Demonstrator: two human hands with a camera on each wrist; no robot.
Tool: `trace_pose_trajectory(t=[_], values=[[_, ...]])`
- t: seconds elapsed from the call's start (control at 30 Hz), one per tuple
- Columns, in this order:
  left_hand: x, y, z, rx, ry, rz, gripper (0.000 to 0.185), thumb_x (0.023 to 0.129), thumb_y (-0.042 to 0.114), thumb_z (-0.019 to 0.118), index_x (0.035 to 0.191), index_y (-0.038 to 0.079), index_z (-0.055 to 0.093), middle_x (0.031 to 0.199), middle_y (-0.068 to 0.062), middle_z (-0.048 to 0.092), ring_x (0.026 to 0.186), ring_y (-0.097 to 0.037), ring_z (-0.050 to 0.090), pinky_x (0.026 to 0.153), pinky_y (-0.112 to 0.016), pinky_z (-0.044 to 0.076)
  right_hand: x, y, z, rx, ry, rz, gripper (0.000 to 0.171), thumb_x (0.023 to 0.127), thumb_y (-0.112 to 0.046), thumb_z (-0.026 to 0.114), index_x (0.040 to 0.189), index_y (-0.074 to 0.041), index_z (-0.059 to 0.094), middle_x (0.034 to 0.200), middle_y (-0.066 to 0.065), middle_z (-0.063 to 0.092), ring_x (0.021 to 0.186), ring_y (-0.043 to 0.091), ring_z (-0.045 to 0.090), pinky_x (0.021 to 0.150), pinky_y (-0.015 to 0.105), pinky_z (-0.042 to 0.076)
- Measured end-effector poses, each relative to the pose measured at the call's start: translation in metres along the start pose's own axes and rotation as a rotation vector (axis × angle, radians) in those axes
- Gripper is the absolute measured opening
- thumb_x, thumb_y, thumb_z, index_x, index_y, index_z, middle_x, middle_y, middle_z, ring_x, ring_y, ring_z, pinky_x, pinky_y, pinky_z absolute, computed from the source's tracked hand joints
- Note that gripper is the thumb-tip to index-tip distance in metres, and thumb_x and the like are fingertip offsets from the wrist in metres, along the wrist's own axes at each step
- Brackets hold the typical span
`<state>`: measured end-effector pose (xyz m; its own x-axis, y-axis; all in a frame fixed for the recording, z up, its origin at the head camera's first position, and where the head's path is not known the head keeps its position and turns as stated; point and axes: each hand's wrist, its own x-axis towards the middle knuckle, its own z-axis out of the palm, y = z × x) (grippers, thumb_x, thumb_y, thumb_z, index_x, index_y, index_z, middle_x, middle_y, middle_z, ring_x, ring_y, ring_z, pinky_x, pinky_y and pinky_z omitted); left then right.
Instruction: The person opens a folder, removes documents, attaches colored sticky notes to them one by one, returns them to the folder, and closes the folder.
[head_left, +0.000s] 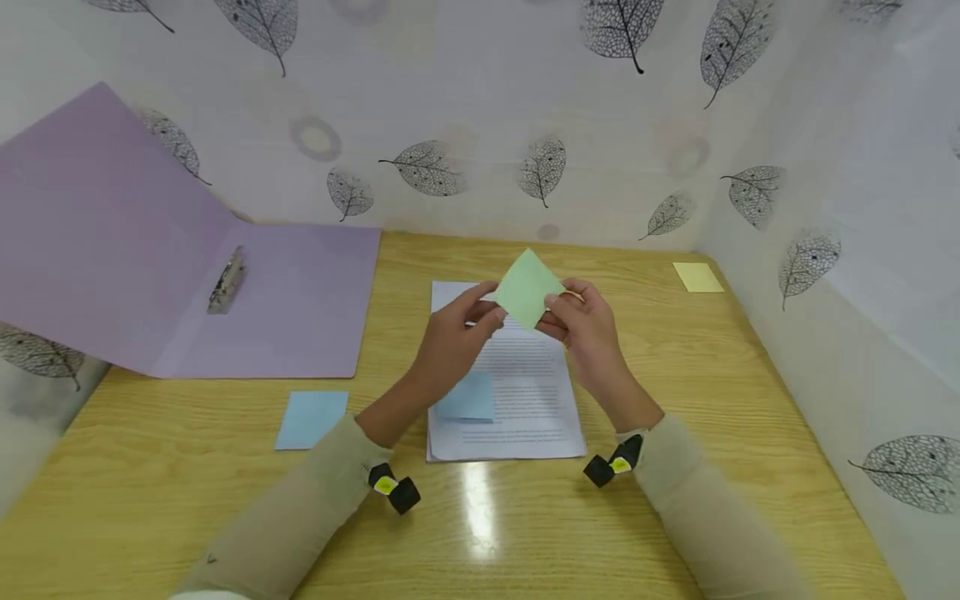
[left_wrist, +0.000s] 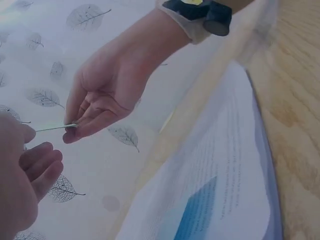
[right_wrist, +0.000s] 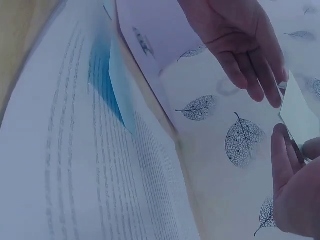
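A pale green sticky note [head_left: 527,283] is held up above the printed sheets, turned so one corner points upward. My left hand [head_left: 455,335] pinches its left corner between thumb and fingers. At its lower right edge, my right hand [head_left: 588,333] grips it with the thumb on the front face and fingers behind. In the left wrist view the note [left_wrist: 54,128] appears edge-on between both hands. Below lies a stack of printed sheets [head_left: 517,408], with a blue sticky note [head_left: 467,398] on its left side, its lower edge lifting a little from the page.
On the left, a purple folder [head_left: 315,300] lies with its cover raised and a metal clip [head_left: 227,282] inside. Another blue sticky note [head_left: 311,420] is on the wooden table [head_left: 525,533] before it. A yellow sticky note [head_left: 697,277] lies at the far right. Leaf-patterned walls border the table.
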<state>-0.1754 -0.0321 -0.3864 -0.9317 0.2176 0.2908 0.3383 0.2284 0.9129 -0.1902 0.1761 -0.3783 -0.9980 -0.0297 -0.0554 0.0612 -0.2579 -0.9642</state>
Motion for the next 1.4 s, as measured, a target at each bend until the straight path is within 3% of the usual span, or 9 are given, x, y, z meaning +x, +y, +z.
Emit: trace_pose_trajectory(t=[0.17, 0.37, 0.5, 0.6, 0.83, 1.0, 1.2, 1.3, 1.4], values=[[0.009, 0.004, -0.010, -0.104, 0.082, 0.043, 0.040, 0.103, 0.019, 0.060, 0.141, 0.009, 0.056, 0.108, -0.010, 0.074, 0.093, -0.018, 0.071, 0.081, -0.031, 0.060, -0.003, 0.005, 0.010, 0.022, 0.002, -0.026, 0.018, 0.099, -0.008, 0.063, 0.108, -0.008, 0.047, 0.092, 0.004, 0.071, 0.080, 0.016, 0.074, 0.079, 0.032, 0.062], [0.016, 0.006, -0.022, -0.210, 0.072, 0.020, 0.038, 0.103, 0.016, 0.059, 0.141, 0.010, 0.057, 0.106, -0.014, 0.072, 0.095, -0.026, 0.070, 0.081, -0.032, 0.061, -0.008, 0.005, 0.013, -0.039, -0.040, -0.095, 0.019, 0.097, -0.009, 0.066, 0.106, -0.008, 0.050, 0.088, 0.002, 0.073, 0.077, 0.017, 0.074, 0.078, 0.032, 0.062], [0.017, 0.005, -0.027, -0.292, 0.033, -0.007, 0.036, 0.103, 0.015, 0.058, 0.138, 0.007, 0.058, 0.106, -0.020, 0.072, 0.094, -0.034, 0.071, 0.079, -0.035, 0.062, -0.008, 0.002, 0.009, -0.155, -0.059, -0.176, 0.020, 0.098, -0.013, 0.067, 0.112, -0.006, 0.056, 0.085, 0.002, 0.071, 0.073, 0.016, 0.072, 0.076, 0.030, 0.061], [0.017, 0.004, -0.028, -0.309, 0.000, -0.034, 0.036, 0.104, 0.017, 0.056, 0.138, 0.007, 0.058, 0.109, -0.020, 0.071, 0.090, -0.033, 0.072, 0.078, -0.036, 0.062, -0.007, -0.002, 0.005, -0.227, -0.062, -0.216, 0.022, 0.099, -0.014, 0.066, 0.117, -0.004, 0.060, 0.085, 0.003, 0.067, 0.072, 0.015, 0.070, 0.076, 0.030, 0.061], [0.016, 0.004, -0.028, -0.310, -0.071, -0.074, 0.037, 0.104, 0.018, 0.057, 0.141, 0.012, 0.057, 0.117, -0.015, 0.070, 0.093, -0.022, 0.069, 0.083, -0.034, 0.061, -0.007, -0.010, 0.000, -0.366, -0.108, -0.203, 0.028, 0.101, -0.017, 0.062, 0.121, 0.002, 0.065, 0.089, 0.001, 0.065, 0.074, 0.014, 0.064, 0.073, 0.028, 0.058], [0.015, 0.000, -0.027, -0.282, -0.134, -0.057, 0.038, 0.102, 0.013, 0.060, 0.140, 0.014, 0.059, 0.115, -0.014, 0.070, 0.098, -0.020, 0.069, 0.086, -0.033, 0.060, -0.005, -0.008, 0.000, -0.522, -0.158, -0.219, 0.030, 0.101, -0.022, 0.063, 0.126, -0.006, 0.067, 0.100, 0.005, 0.065, 0.081, 0.025, 0.063, 0.071, 0.024, 0.056], [0.016, -0.007, -0.026, -0.236, -0.123, -0.065, 0.029, 0.103, 0.014, 0.059, 0.131, 0.011, 0.066, 0.111, -0.011, 0.068, 0.093, -0.021, 0.066, 0.083, -0.031, 0.060, -0.007, -0.008, 0.000, -0.652, -0.186, -0.405, 0.035, 0.097, -0.010, 0.068, 0.131, -0.009, 0.064, 0.127, 0.009, 0.061, 0.103, 0.021, 0.063, 0.082, 0.021, 0.056], [0.016, -0.009, -0.027, -0.226, -0.115, -0.086, 0.027, 0.104, 0.016, 0.058, 0.128, 0.010, 0.067, 0.118, -0.010, 0.068, 0.101, -0.021, 0.068, 0.085, -0.031, 0.060, -0.009, -0.010, 0.000, -0.791, -0.286, -0.517, 0.041, 0.094, -0.006, 0.070, 0.135, -0.006, 0.062, 0.141, 0.010, 0.056, 0.122, 0.021, 0.058, 0.096, 0.032, 0.054], [0.017, -0.011, -0.029, -0.229, -0.119, -0.094, 0.028, 0.105, 0.017, 0.056, 0.129, 0.008, 0.067, 0.124, -0.010, 0.068, 0.106, -0.022, 0.069, 0.087, -0.031, 0.060, -0.010, -0.010, 0.001, -0.981, -0.401, -0.612, 0.053, 0.092, -0.012, 0.074, 0.142, -0.005, 0.056, 0.151, 0.009, 0.048, 0.138, 0.028, 0.045, 0.109, 0.048, 0.044]])
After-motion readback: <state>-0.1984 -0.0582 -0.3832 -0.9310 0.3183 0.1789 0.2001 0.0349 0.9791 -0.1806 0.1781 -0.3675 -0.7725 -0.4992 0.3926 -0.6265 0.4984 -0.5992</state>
